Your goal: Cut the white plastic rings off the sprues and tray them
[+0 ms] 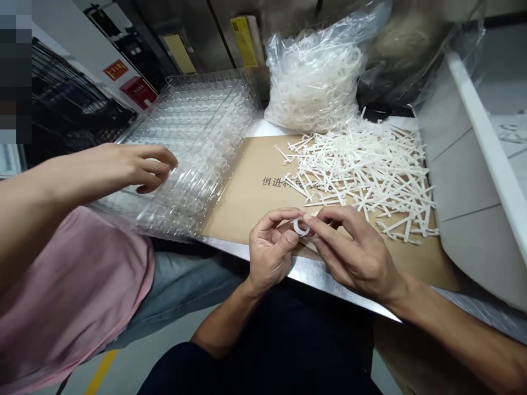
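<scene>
A small white plastic ring (pixel 300 226) is held at about 4 o'clock from the centre of the view, pinched between the left hand (pixel 269 258) and the right hand (pixel 354 252). Each grip is pressed together on it, with thumb and forefinger closing from opposite sides, so the ring seems to be kept up off the surface for close finger work. The left forearm (pixel 224 315) is raised from 6 o'clock and the right forearm (pixel 444 318) is extended from about 4 o'clock, the wrists being angled inward so that the hands meet. A printed cardboard sheet (pixel 242 203) is laid on the steel tabletop (pixel 307 269), apparently as a base for the loose white plastic strips (pixel 362 175) heaped within reach at 2 o'clock. A clear bag of white plastic rings (pixel 313 77) is propped at 12 o'clock. A stack of clear blister trays (pixel 185 148) lies at 10 o'clock, and a co-worker's curled hand (pixel 150 167) is held over it at 9 o'clock.
</scene>
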{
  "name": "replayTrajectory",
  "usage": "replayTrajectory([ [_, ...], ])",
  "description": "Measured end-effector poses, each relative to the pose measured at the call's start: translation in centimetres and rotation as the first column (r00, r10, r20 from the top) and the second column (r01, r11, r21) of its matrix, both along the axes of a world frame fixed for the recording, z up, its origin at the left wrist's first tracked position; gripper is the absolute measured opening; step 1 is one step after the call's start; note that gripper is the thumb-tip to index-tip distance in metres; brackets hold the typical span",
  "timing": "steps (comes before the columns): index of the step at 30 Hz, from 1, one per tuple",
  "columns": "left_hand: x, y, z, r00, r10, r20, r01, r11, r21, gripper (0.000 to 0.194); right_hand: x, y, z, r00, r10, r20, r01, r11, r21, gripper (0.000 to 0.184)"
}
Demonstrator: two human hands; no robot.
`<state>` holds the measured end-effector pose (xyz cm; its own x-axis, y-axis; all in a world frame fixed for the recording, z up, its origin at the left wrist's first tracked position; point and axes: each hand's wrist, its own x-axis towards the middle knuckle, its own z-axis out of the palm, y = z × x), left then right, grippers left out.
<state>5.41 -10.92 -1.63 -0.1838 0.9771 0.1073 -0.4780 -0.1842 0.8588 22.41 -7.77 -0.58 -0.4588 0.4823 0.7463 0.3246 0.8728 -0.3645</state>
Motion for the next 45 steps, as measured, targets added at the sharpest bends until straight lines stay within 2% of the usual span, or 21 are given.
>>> replayTrajectory([
  [4, 0.2, 0.2, 0.0, 0.999, 0.042, -0.018, -0.042, 0.999, -0.022, 0.023, 0.0, 0.1, 0.0, 1.000, -0.004, 0.002, 0.004, 1.000, -0.008, 0.054],
  [8, 0.3, 0.3, 0.1, 0.999, 0.031, -0.014, -0.031, 0.999, -0.016, 0.023, 0.1, 0.1, 0.0, 1.000, -0.015, 0.015, 0.016, 1.000, -0.023, 0.049],
  [14, 0.2, 0.5, -0.1, 0.994, 0.103, -0.030, -0.104, 0.994, -0.041, 0.026, -0.2, -0.2, 0.1, 1.000, -0.004, -0.015, 0.003, 0.998, -0.061, 0.059],
  [21, 0.3, 0.8, 0.3, 0.988, 0.152, -0.011, -0.150, 0.984, 0.096, 0.025, -0.7, -0.8, 0.5, 0.989, 0.060, -0.133, -0.081, 0.985, -0.154, 0.059],
  [25, 0.3, 0.9, 0.0, 0.985, 0.174, -0.010, -0.172, 0.981, 0.090, 0.025, -0.8, -1.3, 0.2, 0.990, 0.086, -0.112, -0.103, 0.983, -0.153, 0.058],
  [32, 0.4, 0.9, -0.1, 0.992, 0.115, 0.045, -0.118, 0.990, 0.077, 0.023, -0.6, -1.4, 0.8, 0.982, 0.109, -0.153, -0.133, 0.978, -0.158, 0.054],
  [36, 0.5, 0.4, 0.3, 0.994, 0.069, 0.086, -0.072, 0.997, 0.026, 0.027, -0.4, -1.3, 1.7, 0.983, 0.032, -0.178, -0.073, 0.972, -0.224, 0.044],
  [41, 1.0, -0.1, 0.8, 0.994, 0.078, 0.081, -0.081, 0.996, 0.030, 0.026, -0.4, -1.3, 1.7, 0.967, -0.056, -0.247, -0.056, 0.903, -0.426, 0.026],
  [43, 1.2, -0.3, 0.7, 0.995, 0.060, 0.081, -0.065, 0.996, 0.060, 0.023, -0.5, -1.4, 1.6, 0.954, -0.093, -0.284, -0.077, 0.840, -0.537, 0.017],
  [45, 1.4, -0.3, 0.5, 0.996, 0.031, 0.086, -0.039, 0.995, 0.097, 0.022, -0.6, -1.4, 1.5, 0.944, -0.112, -0.311, -0.129, 0.741, -0.659, 0.009],
])
